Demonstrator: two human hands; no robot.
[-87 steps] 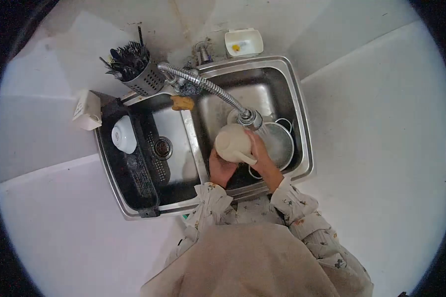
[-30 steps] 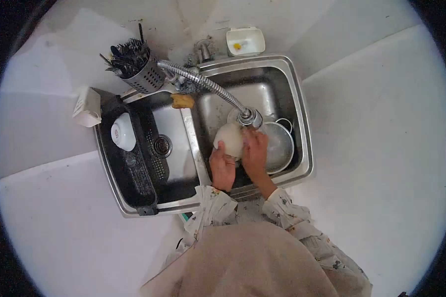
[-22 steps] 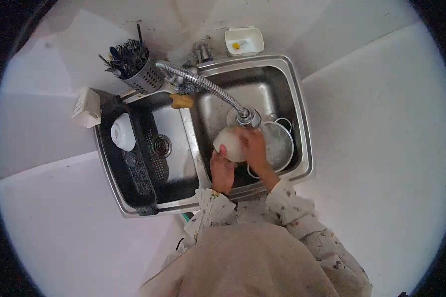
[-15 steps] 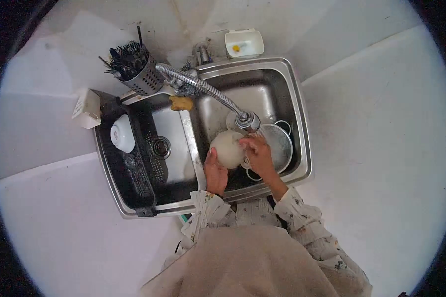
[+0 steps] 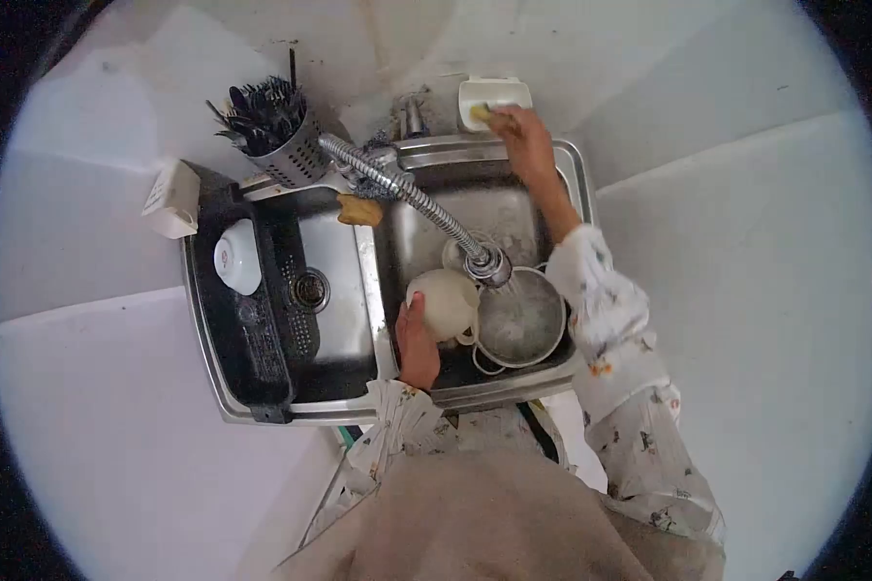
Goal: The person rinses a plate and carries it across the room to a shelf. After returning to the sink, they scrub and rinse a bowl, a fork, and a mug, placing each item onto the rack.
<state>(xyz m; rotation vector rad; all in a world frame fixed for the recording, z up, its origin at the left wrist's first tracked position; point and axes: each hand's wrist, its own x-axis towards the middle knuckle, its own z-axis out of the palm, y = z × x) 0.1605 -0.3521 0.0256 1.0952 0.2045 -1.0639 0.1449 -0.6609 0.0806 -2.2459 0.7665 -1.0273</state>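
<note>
In the right basin, my left hand (image 5: 418, 349) grips the left side of a cream-coloured bowl (image 5: 443, 302), thumb against its outside. My right hand (image 5: 530, 145) is stretched to the back ledge, its fingers pinched on a small yellow sponge (image 5: 481, 113) at the white soap dish (image 5: 507, 92). Water runs from the faucet head (image 5: 489, 266) into a light metal pot (image 5: 523, 324) with loop handles. The pot stands just right of the bowl. Behind the bowl, another round dish (image 5: 458, 254) is partly hidden by the faucet.
A perforated cutlery holder (image 5: 295, 160) full of utensils stands at the back left. A yellow-brown sponge (image 5: 359, 210) lies on the basin divider (image 5: 366, 257). In the left basin, a black rack (image 5: 271, 358) holds a white bowl (image 5: 238, 257). The flexible faucet hose (image 5: 407, 189) arches over the sink.
My right hand has left the bowl, reached back to the soap dish and closed on the yellow sponge. My left hand still holds the bowl. The pot now shows more fully under the water.
</note>
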